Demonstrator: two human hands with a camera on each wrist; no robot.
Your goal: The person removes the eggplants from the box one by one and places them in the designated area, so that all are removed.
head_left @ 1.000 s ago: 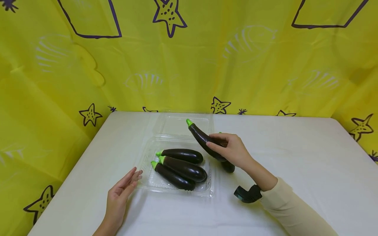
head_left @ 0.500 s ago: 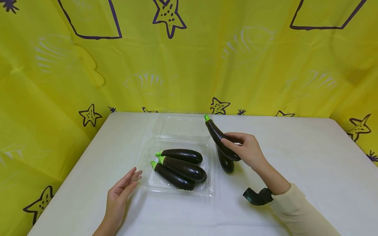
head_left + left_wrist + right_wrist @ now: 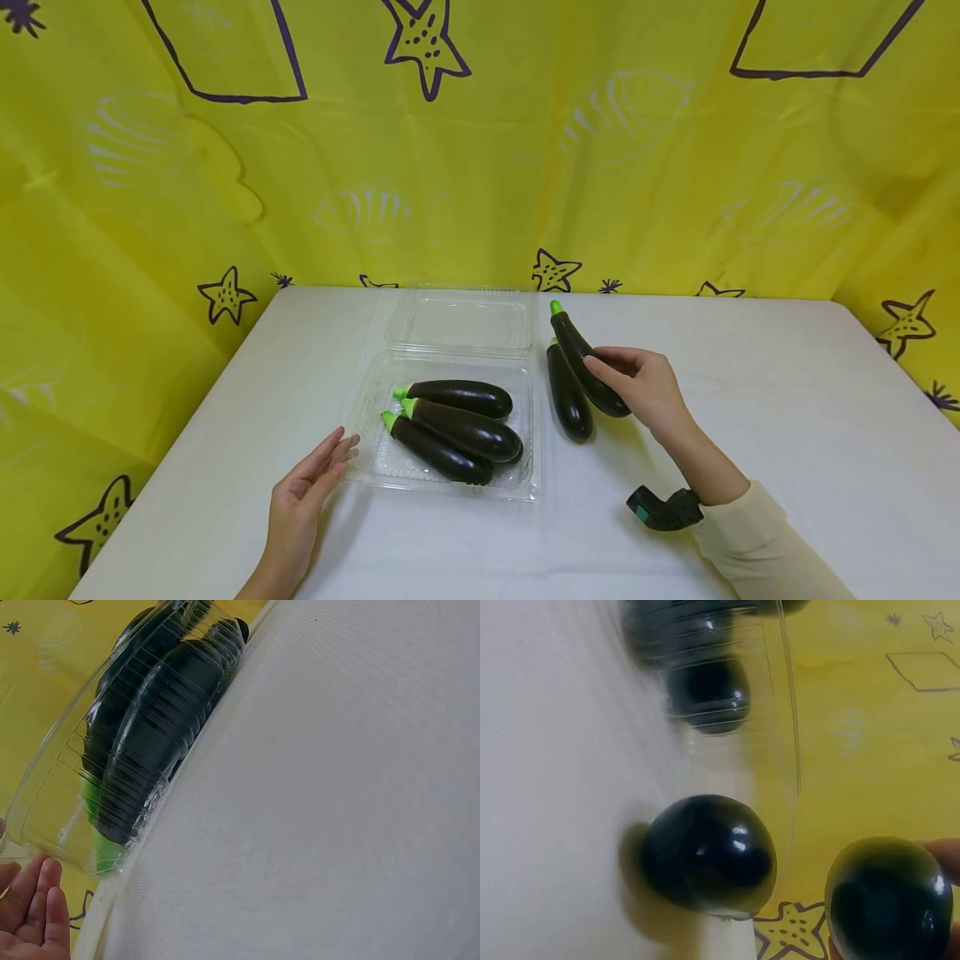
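Note:
My right hand (image 3: 647, 390) grips a dark eggplant (image 3: 588, 362) with a green stem, held tilted above the table; its rounded end (image 3: 889, 900) shows large in the right wrist view. Just left of it, a second eggplant (image 3: 567, 396) lies on the table beside the container. The clear plastic container (image 3: 375, 457) has several eggplants (image 3: 468, 429) piled inside, stems to the left. My left hand (image 3: 300, 504) rests at the container's left side with fingers straight; in the left wrist view its fingertips (image 3: 51, 874) are at the container's edge, contact unclear.
The container's clear lid (image 3: 468, 321) lies folded back behind it on the white table (image 3: 720, 367). A yellow patterned curtain (image 3: 480, 167) stands along the back and left. A black band (image 3: 663, 508) sits on the right wrist.
My right hand has carried its eggplant rightward from over the container's right side to beyond the eggplant lying on the table, and slightly lower. The left hand has stayed put.

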